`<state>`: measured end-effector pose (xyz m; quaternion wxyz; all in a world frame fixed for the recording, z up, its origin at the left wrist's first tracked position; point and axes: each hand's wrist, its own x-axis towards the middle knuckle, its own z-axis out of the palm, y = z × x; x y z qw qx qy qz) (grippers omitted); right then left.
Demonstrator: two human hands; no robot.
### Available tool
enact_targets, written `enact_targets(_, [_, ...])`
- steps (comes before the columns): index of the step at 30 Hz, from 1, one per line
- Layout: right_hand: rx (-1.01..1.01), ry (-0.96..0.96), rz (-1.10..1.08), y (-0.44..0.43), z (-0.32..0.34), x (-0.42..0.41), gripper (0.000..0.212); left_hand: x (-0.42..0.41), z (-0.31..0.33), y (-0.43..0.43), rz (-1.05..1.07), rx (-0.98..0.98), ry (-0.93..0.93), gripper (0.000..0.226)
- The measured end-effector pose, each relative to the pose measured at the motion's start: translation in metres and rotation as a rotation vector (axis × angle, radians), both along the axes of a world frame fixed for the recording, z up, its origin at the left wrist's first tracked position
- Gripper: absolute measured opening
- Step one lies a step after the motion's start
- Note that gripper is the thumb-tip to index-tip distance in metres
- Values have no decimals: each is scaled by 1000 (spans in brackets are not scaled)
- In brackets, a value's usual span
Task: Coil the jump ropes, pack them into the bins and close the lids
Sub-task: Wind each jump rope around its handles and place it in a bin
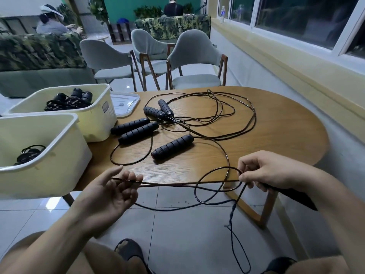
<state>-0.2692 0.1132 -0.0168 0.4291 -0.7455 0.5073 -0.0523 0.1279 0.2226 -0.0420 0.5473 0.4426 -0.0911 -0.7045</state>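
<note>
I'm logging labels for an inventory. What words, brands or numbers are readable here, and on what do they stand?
Nothing here is legible.
Label on the far bin: too blurred to read.
Small tag on the lid: too small to read.
Label on the bottle on the window sill: too small to read.
</note>
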Motion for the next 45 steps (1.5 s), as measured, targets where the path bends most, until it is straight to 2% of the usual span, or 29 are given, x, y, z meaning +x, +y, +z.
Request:
enact_targets(2, [-15, 14, 8, -1, 0, 0, 10, 5, -5, -1, 35, 69, -34, 21])
enact_targets(4, [-29, -13, -2, -1, -1, 5, 9, 6, -8, -1, -41, 107, -187, 27])
enact_targets(8, [-68, -73, -42, -5, -5, 19, 4, -12, -2, -1, -397, 135, -591, 44])
enact_targets(11, [-83, -69, -54, -8, -8, 24, 4, -19, 4, -1, -649, 132, -849, 67])
enact_targets(13, [-79, -61, -58, -8, -9, 23, 4, -16, 11, -2, -816, 118, -932, 78])
enact_targets(15, [-82, -59, -59, -9, -9, 21, 5, -12, 23, -4, -916, 103, -984, 81])
enact_targets(17, [-86, -59, -55, -10, -9, 20, 5, -9, 33, -10, -894, 96, -1072, 76])
enact_targets(20, [-84, -56, -51, -10, -9, 21, 6, -6, 34, -27, -736, 3, -1202, 66])
enact_targets(25, [-75, -52, -41, -10, -10, 25, 8, -17, 22, -56, -417, -204, -1216, 34])
enact_targets(27, [-56, -50, -38, -10, -11, 26, 8, -23, 17, -67, -288, -306, -1350, 22])
enact_targets(29, [-35, -50, -36, -11, -11, 27, 9, -29, 11, -82, -190, -390, -1534, 20])
enact_targets(32, [2, -57, -38, -12, -10, 28, 10, -36, 1, -105, -283, -490, -1725, 41])
enact_targets(34, [29, -84, -53, -14, -8, 29, 11, -40, -6, -118, -356, -517, -1778, 49])
enact_targets(37, [84, -85, -46, -15, -4, 28, 20, -43, -10, -129, -352, -505, -1847, 46])
enact_targets(41, [190, -128, 1, -16, 0, 22, 43, -42, -10, -139, -379, -479, -1952, 48])
enact_targets(45, [205, -128, 66, -16, 3, 15, 68, -34, -8, -147, -421, -518, -1939, 43])
